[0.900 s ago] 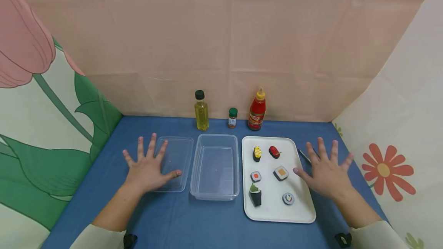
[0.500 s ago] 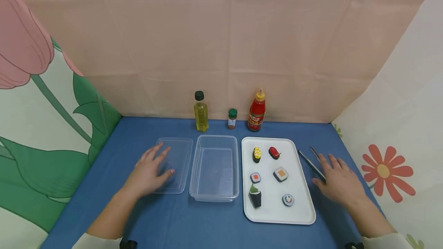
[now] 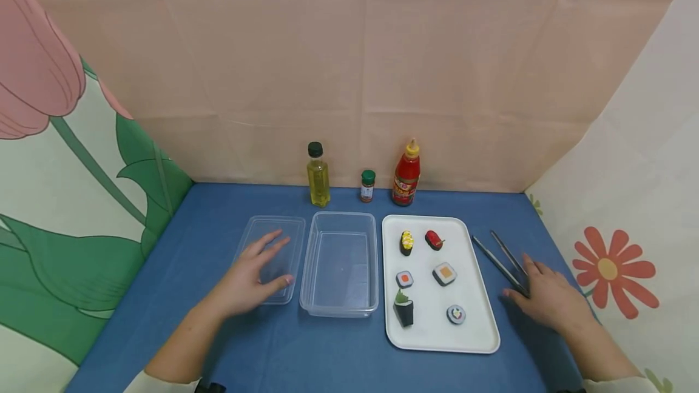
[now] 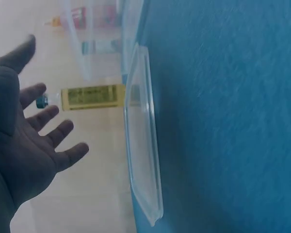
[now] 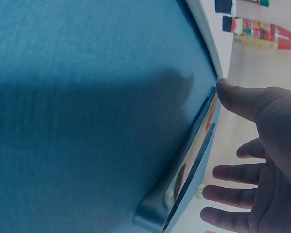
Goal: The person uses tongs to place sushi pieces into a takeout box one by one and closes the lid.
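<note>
My left hand (image 3: pixel 246 287) hovers over the clear plastic lid (image 3: pixel 284 287), its fingers loosely spread and holding nothing. In the left wrist view the palm stands apart from the lid (image 4: pixel 143 136). At the right, my right hand (image 3: pixel 551 299) reaches over the bent end of metal tongs (image 3: pixel 494 258), which lie with their arms spread on the blue cloth. The right wrist view has the thumb and fingers apart, with the tongs (image 5: pixel 157 204) beside them and no grip visible. Left of the tongs is a white tray (image 3: pixel 431 335) with several sushi pieces (image 3: pixel 445 273).
A clear plastic box (image 3: pixel 340 308) stands between lid and tray. Along the back are an oil bottle (image 3: pixel 318 181), a small green-capped jar (image 3: pixel 368 187) and a red sauce bottle (image 3: pixel 406 178). A draped wall (image 3: pixel 349 77) rises behind the table.
Both hands have come down from a raised, spread pose. The left hand shifted right over the lid; the right hand moved right and down to the bent end of the tongs.
</note>
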Tool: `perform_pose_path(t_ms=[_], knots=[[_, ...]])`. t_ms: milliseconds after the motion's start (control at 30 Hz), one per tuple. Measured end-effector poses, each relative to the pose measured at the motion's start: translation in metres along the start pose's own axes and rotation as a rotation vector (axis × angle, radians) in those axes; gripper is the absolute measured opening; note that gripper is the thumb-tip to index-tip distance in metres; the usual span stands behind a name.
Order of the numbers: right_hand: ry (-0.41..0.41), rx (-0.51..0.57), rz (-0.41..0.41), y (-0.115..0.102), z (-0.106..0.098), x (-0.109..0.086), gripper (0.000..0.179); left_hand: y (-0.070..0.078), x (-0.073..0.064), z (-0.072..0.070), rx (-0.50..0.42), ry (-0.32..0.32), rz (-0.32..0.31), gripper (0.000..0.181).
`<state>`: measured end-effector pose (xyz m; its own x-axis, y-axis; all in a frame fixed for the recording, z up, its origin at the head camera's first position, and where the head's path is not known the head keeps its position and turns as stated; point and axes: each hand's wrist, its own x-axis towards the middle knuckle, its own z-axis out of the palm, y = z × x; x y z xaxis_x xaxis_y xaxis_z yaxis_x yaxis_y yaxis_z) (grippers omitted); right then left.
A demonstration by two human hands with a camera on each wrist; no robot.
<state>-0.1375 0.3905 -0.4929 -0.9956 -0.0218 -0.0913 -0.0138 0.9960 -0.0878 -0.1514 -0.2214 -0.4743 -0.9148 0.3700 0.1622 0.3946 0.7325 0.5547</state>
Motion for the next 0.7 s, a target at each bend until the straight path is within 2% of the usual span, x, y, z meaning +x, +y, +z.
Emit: perform_pose_path(t_ms=[167,333,533,700], knots=[[-0.022,0.016,0.011,0.008,0.003,-0.002,0.116,0.005,-0.001,0.009,-0.094,-0.072,0.008,0.089],[-0.050,0.034,0.027,0.018,0.008,-0.003,0.115,0.012,-0.001,0.016,-0.159,-0.101,0.023,0.095],[-0.098,0.026,0.063,0.028,0.011,-0.005,0.116,0.017,0.000,0.023,-0.172,-0.124,0.022,0.101],[-0.114,0.010,0.063,0.033,0.013,-0.006,0.109,0.018,-0.001,0.027,-0.164,-0.129,0.016,0.097]])
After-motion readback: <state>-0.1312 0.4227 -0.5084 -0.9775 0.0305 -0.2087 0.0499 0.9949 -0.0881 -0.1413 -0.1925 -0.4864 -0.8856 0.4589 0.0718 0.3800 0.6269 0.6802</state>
